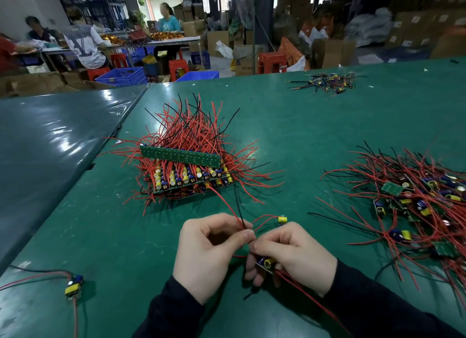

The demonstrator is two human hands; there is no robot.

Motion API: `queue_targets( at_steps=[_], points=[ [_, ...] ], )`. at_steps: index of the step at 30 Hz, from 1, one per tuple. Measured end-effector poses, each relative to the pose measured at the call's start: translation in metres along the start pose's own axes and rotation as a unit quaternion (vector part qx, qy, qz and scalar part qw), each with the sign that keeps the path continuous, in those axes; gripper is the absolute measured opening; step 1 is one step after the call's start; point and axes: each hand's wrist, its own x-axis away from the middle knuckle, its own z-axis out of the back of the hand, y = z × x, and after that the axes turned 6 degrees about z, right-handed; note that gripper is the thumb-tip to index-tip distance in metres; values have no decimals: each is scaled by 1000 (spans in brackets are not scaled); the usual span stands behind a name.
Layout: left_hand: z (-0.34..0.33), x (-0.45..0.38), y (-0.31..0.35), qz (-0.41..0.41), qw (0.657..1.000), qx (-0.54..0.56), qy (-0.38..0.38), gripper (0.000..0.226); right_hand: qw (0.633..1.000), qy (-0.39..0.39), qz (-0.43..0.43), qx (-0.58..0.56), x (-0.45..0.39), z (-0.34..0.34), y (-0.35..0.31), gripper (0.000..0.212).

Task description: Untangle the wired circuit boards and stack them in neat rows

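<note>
1. The left hand [206, 252] was seen low at centre over the green table [302, 126], thumb and forefinger pinched on a red wire [228, 206] and a black wire [239, 211].
2. The right hand [292, 254] was touching the left at the fingertips, its fingers curled round a small circuit board [266, 263] with a yellow capacitor.
3. A second yellow-capped board [282, 219] was noted hanging on red leads just above the right hand.
4. A stack of boards [187, 176] in rows, wires bristling outward, was recorded beyond the hands.
5. A tangled pile [413, 201] was logged at right, well apart from the stack.
6. One lone board [74, 286] was noted at lower left.
7. A heap of wire scraps [327, 83] was seen far back.
</note>
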Motion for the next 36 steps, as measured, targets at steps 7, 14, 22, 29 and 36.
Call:
queue_targets(
  at_steps=[7, 14, 22, 29, 36],
  points=[
    [-2, 0, -1, 30, 999, -25, 32, 13, 993, 14, 50, 108, 2, -7, 5, 31],
    [0, -1, 6, 121, 984, 130, -29, 14, 996, -2, 49, 73, 4, -7, 1, 32],
    [7, -3, 10, 142, 968, 204, -40, 20, 996, -75, 35, 28, 7, -7, -5, 35],
    [11, -4, 13, 173, 952, 247, -49, 21, 991, -127, 27, -9, 7, -6, -7, 29],
    [9, -6, 8, 176, 962, 207, -12, 16, 990, -139, 26, 4, 6, -7, -4, 28]
  ],
)
